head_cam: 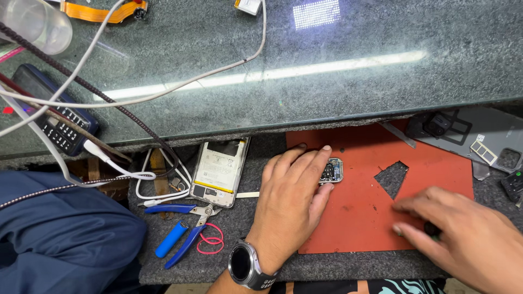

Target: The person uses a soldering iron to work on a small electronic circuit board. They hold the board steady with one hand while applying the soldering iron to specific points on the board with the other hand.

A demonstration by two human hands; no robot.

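At the far left a dark keypad handset (pixel 54 117) lies on the glass counter (pixel 327 71), crossed by white and braided cables, and part of a blue trouser leg fills the near-left corner. Just right of that, on the grey mat, blue-handled pliers (pixel 182 234) lie with their long axis running from near left to far right, tips towards the opened phone (pixel 220 171), which lies back-off, its long side running near to far and tilted slightly right at the top. Your left hand (pixel 291 201), with a watch on the wrist, rests palm down at the left edge of the red mat (pixel 359 218); its fingers (pixel 318 163) are spread flat and pointing away from you, the tips touching a small squarish module (pixel 331 171) that is half covered by them, so you cannot tell its long axis or facing. Your right hand (pixel 463 234) is blurred and cut off by the frame's right edge; its fingers are loosely curled over a small dark part (pixel 433 228), too hidden to say whether they grip it. Far right, a grey back cover (pixel 474 139) lies partly out of view.
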